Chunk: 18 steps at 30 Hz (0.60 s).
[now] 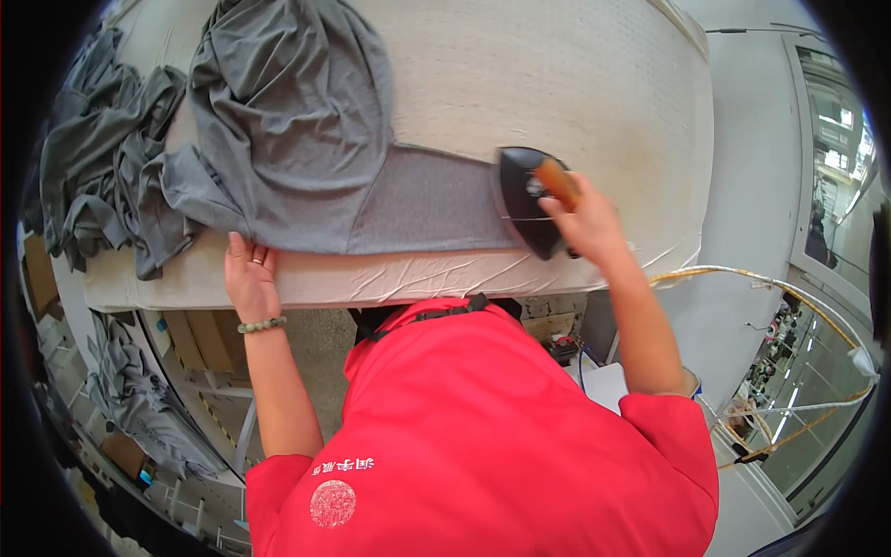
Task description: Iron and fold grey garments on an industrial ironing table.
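Observation:
My right hand [591, 221] is wrapped round the wooden handle [557, 184] of a black iron [522, 200], whose soleplate lies on the right end of a grey sleeve. That sleeve [432, 200] is spread flat and joins a bunched grey garment [288, 121] to its left. At the near edge of the garment, my left hand [251, 278] has its thumb against the cloth and its other fingertips partly hidden at the edge. A ring and a beaded bracelet [262, 325] are on that side.
A cream padded ironing table [557, 84] lies under the cloth. More crumpled grey garments [102, 158] heap at its left end, and others [148, 399] hang below. White and yellow hoses [789, 278] loop at the right. Cardboard boxes [209, 339] stand beneath the table.

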Motion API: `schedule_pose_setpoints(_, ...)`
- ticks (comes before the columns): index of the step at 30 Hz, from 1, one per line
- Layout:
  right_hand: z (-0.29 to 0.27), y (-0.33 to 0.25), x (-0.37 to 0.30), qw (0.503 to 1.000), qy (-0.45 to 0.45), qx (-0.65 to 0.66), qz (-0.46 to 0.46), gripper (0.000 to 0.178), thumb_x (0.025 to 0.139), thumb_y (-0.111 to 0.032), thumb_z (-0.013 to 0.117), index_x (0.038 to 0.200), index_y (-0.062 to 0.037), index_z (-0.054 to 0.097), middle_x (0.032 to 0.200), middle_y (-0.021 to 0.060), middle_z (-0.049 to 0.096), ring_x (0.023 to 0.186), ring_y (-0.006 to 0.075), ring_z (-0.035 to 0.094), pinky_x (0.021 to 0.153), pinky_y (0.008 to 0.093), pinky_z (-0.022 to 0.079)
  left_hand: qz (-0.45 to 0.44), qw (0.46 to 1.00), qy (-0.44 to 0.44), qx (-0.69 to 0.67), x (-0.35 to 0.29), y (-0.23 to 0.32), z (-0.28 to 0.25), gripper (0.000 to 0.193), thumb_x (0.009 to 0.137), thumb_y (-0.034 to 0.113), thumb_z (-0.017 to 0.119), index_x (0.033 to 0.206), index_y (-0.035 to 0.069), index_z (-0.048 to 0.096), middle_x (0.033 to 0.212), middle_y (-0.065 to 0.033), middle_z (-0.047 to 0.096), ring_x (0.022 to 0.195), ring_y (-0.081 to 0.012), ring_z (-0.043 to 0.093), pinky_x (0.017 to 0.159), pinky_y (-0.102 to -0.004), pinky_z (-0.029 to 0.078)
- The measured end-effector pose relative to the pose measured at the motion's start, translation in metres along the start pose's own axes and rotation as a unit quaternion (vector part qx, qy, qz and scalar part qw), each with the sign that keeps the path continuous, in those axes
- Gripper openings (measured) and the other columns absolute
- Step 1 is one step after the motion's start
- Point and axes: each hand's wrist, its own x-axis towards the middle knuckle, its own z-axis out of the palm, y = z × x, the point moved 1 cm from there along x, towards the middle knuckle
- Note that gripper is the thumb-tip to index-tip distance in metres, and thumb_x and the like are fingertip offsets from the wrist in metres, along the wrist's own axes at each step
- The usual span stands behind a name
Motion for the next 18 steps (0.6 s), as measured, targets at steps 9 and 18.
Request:
schedule_pose_setpoints(9, -0.092, 0.285, 0.081, 0.989, 0.125, 0.005, 0.084, 0.038, 0.093, -0.032, 0.08, 0.109, 0.0006, 0.072, 0.093, 0.0183, 0.075, 0.088, 0.0366, 0.072, 0.082, 0.0468, 0.054, 0.213, 0.968, 0.127, 0.048, 0.034, 0.046, 0.227, 0.049, 0.105, 0.039, 0.073, 0.131, -0.003, 0.066, 0.119, -0.0079, 0.072, 0.101, -0.0194, 0.066, 0.094, -0.0341, 0.055)
schedule_pose_setpoints(18, -0.1, 0.21, 0.105, 0.883, 0.066, 0.46, -0.061, 0.07, 0.105, -0.063, 0.06, 0.15, -0.0092, 0.058, 0.141, 0.0132, 0.069, 0.123, 0.0279, 0.068, 0.103, 0.0453, 0.054, 0.104, 0.968, -0.195, -0.116, -0.211, 0.051, 0.228, 0.063, 0.11, 0.051, 0.06, 0.148, 0.001, 0.058, 0.149, -0.0165, 0.063, 0.134, -0.0328, 0.063, 0.116, -0.0511, 0.049)
